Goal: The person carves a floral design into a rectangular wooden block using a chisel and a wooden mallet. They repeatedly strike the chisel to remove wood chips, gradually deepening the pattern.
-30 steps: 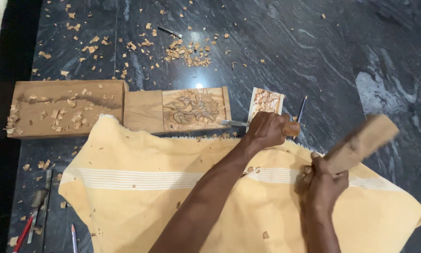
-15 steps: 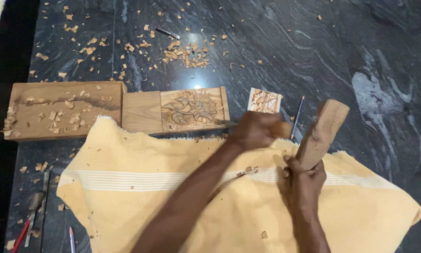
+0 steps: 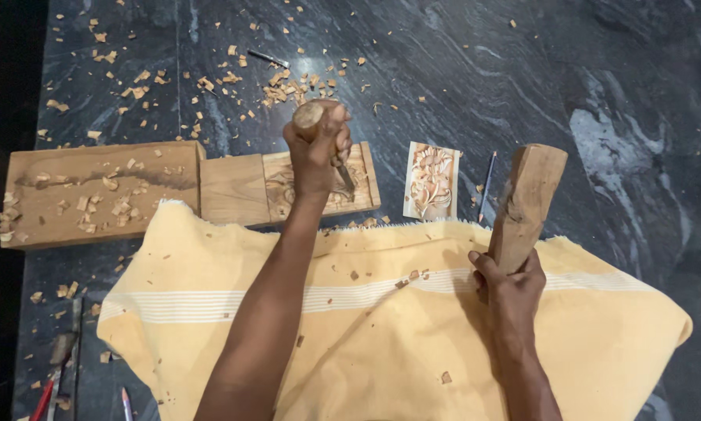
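Note:
My left hand (image 3: 318, 148) grips a chisel (image 3: 310, 117) by its wooden handle, held upright with the blade tip down on a carved wooden panel (image 3: 288, 187) that lies on the dark stone floor. To the right, my right hand (image 3: 509, 282) holds a blocky wooden mallet (image 3: 527, 203) upright, raised over the yellow cloth (image 3: 382, 343) and apart from the chisel. A small carved flower panel (image 3: 431, 181) lies on the floor between both hands.
A longer wooden board (image 3: 93, 191) strewn with chips adjoins the panel on the left. Wood chips (image 3: 280, 82) litter the floor beyond. A pencil (image 3: 486, 185) lies right of the small panel. More tools (image 3: 62, 374) lie at the lower left.
My left hand has moved left and turned the chisel from lying low at the panel's right edge to standing upright on the carving. The mallet has swung upright and stays off the chisel.

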